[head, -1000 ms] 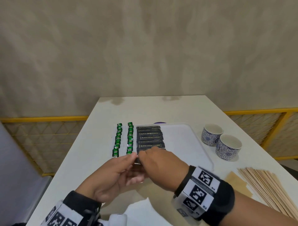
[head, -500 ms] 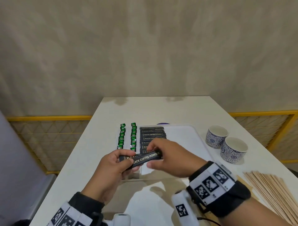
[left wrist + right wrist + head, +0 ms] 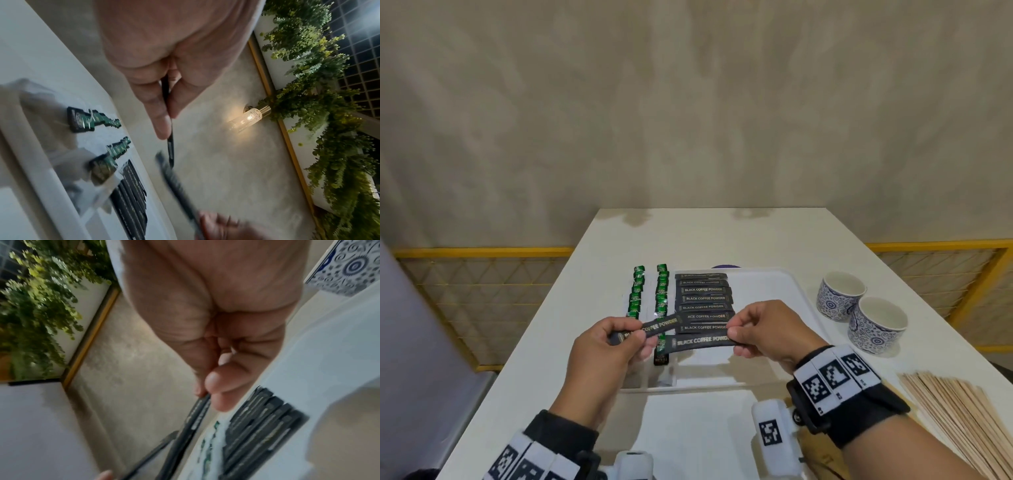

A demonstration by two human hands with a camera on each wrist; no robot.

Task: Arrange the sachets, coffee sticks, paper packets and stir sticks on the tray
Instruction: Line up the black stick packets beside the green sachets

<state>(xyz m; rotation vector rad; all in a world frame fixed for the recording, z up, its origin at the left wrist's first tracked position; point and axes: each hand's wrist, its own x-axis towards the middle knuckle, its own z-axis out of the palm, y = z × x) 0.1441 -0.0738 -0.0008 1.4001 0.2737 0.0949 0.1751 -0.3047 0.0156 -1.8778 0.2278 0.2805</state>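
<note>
Right half of the tray (image 3: 774, 291) lies bare, reachable from the near edge. Its left half is filled by coffee sticks (image 3: 703, 298) and green sachets (image 3: 661, 291). 2 cups (image 3: 859, 311) flank the right rim; stir sticks (image 3: 955, 421) cover the near-right table (image 3: 722, 236).

On the tray (image 3: 767, 284), sachets (image 3: 661, 291) lie left of coffee sticks (image 3: 703, 298); cups (image 3: 859, 311) and stir sticks (image 3: 955, 418) lie right.

- White table (image 3: 722, 240), set against a beige wall.
- Clear tray (image 3: 767, 287) at its centre.
- Two blue-patterned cups (image 3: 859, 308), touching, right of the tray.
- Fan of wooden stir sticks (image 3: 962, 421) at the near right, over a brown paper packet (image 3: 822, 459).
</note>
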